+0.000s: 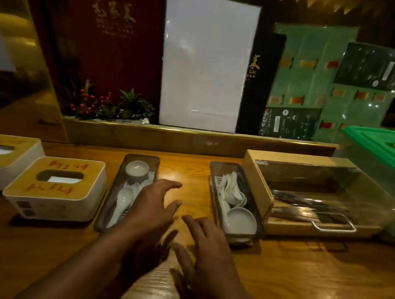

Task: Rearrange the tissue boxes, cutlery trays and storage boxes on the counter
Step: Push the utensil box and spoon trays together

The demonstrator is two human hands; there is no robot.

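Two white tissue boxes with wooden lids stand at the left: one (55, 190) nearer, one (0, 160) behind it at the edge. Two dark narrow cutlery trays hold white spoons and small bowls: the left tray (114, 204) and the right tray (215, 175). A wooden storage box (256, 179) with a clear lid and cutlery inside stands right of them. My left hand (152, 205) hovers open over the left tray's right rim. My right hand (206, 244) is open above the counter between the trays, close to the right tray.
A clear storage bin with a green lid (384, 148) stands at the far right. Behind the wooden counter (299, 279) runs a raised ledge (192, 141) with menus, a white sheet and a small plant (113, 107).
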